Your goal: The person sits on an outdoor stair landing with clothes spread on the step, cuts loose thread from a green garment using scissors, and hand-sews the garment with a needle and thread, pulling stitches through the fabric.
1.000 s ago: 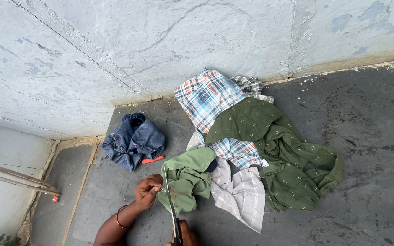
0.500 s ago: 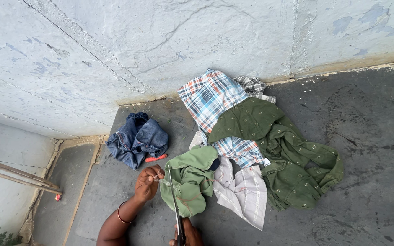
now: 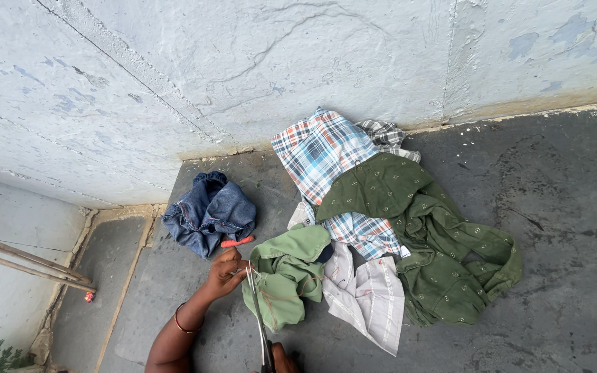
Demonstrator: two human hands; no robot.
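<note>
Scissors in my right hand, grip closed on handles, blades at edge of light green garment on floor. Left hand pinches cloth beside blades. Cut barely begun; most cloth uncut.

grey concrete floor, denim bundle, light green garment, plaid shirt, dark green shirt, pale striped cloth

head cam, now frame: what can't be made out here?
- Right hand: cut off by the bottom edge; grip on the scissors unseen.
- Scissor tips: lost against the light green cloth and left hand.
- Small red item by the rods: too small.
</note>
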